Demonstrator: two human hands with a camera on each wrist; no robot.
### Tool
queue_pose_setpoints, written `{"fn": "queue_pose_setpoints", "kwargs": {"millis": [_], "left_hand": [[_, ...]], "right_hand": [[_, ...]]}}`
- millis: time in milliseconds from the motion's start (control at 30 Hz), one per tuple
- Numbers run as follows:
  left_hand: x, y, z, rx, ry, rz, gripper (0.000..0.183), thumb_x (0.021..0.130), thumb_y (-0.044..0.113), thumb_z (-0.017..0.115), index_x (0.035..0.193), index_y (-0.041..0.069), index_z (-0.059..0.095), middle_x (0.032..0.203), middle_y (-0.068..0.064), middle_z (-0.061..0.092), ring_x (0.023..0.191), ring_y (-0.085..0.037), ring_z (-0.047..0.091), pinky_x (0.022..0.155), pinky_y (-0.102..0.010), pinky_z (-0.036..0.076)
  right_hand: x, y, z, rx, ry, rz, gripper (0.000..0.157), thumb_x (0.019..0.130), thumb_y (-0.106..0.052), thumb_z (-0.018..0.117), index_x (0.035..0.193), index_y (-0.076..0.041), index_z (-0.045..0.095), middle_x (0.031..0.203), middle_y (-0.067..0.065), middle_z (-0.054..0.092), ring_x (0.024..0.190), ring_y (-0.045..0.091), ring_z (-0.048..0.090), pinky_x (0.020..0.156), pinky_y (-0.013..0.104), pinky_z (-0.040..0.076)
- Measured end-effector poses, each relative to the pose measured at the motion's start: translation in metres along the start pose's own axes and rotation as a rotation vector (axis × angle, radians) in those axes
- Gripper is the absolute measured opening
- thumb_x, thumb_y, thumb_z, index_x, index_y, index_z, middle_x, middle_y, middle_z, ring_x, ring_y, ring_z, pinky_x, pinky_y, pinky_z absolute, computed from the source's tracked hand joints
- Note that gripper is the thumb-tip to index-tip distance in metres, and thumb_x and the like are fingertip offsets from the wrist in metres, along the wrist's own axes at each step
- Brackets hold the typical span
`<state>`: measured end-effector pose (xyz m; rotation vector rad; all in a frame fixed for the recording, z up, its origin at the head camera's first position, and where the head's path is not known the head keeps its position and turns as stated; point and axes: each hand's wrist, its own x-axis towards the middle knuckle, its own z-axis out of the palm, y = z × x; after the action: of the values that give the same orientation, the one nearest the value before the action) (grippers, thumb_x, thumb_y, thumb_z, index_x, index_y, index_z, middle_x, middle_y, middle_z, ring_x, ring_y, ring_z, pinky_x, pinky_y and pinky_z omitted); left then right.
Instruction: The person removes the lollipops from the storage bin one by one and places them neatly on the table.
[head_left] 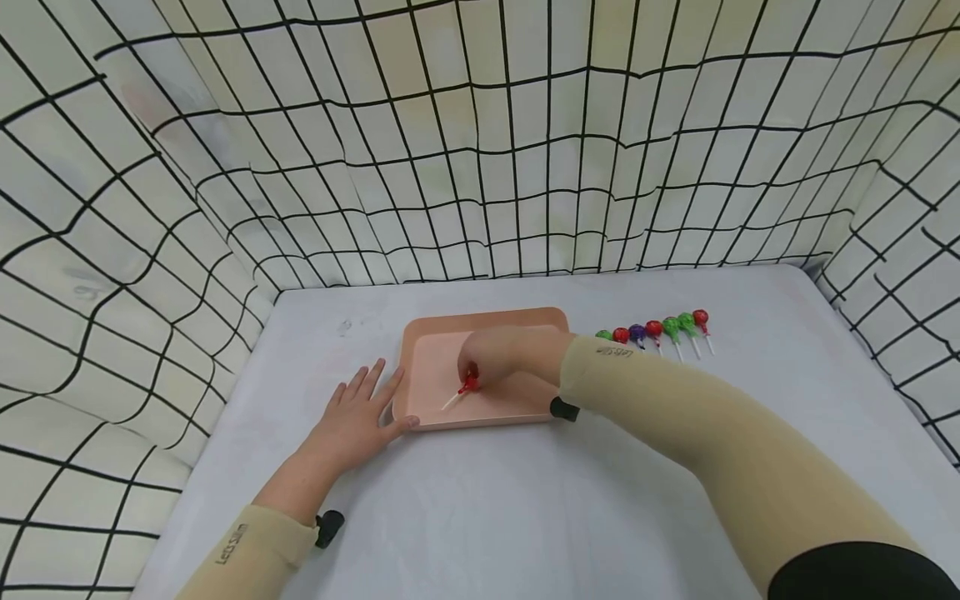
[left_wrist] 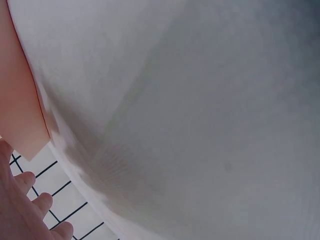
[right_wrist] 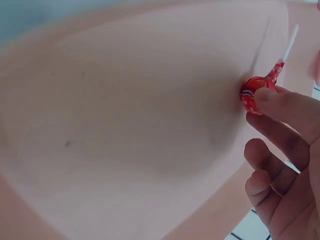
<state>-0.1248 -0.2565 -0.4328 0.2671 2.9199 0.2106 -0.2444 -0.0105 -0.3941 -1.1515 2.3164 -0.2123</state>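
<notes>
A red-wrapped lollipop with a white stick is pinched between thumb and finger of my right hand. That hand is over the peach tray, and in the right wrist view the candy is close to the tray's floor, its stick angled up and away. My left hand lies with fingers spread at the tray's left side, thumb at the near left corner. In the left wrist view several fingertips show beside the tray's side.
A slanting row of wrapped lollipops, among them a green one, a purple one and a red one, lies right of the tray on the white table. White walls with a black grid net surround the table's back and sides.
</notes>
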Motion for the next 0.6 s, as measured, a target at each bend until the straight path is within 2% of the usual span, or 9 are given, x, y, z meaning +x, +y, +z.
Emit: {"fn": "queue_pose_setpoints", "kwargs": {"millis": [200, 467, 600], "left_hand": [[0.0, 0.0, 0.0, 0.0, 0.001, -0.003, 0.091, 0.09, 0.068, 0.053, 0.159, 0.016, 0.023, 0.164, -0.019, 0.011, 0.149, -0.044, 0.009, 0.116, -0.065, 0.01], [0.001, 0.001, 0.001, 0.001, 0.002, -0.005, 0.092, 0.09, 0.069, 0.053, 0.159, 0.016, 0.023, 0.164, -0.019, 0.011, 0.149, -0.044, 0.009, 0.116, -0.065, 0.01], [0.001, 0.001, 0.001, 0.006, 0.007, -0.011, 0.091, 0.09, 0.068, 0.054, 0.159, 0.016, 0.024, 0.164, -0.019, 0.012, 0.148, -0.045, 0.009, 0.116, -0.065, 0.01]], "right_hand": [[-0.003, 0.009, -0.003, -0.046, 0.003, -0.002, 0.023, 0.096, -0.009, 0.063, 0.107, -0.024, 0.077, 0.099, -0.009, 0.065, 0.096, 0.013, 0.055, 0.09, 0.026, 0.047], [-0.004, 0.018, -0.002, -0.007, 0.016, 0.019, 0.036, 0.098, -0.009, 0.056, 0.124, -0.03, 0.072, 0.122, -0.011, 0.063, 0.114, 0.01, 0.053, 0.103, 0.027, 0.042], [-0.005, 0.022, -0.005, 0.038, 0.036, 0.036, 0.036, 0.098, -0.013, 0.053, 0.123, -0.031, 0.072, 0.126, -0.012, 0.062, 0.118, 0.01, 0.052, 0.104, 0.03, 0.042]]}}
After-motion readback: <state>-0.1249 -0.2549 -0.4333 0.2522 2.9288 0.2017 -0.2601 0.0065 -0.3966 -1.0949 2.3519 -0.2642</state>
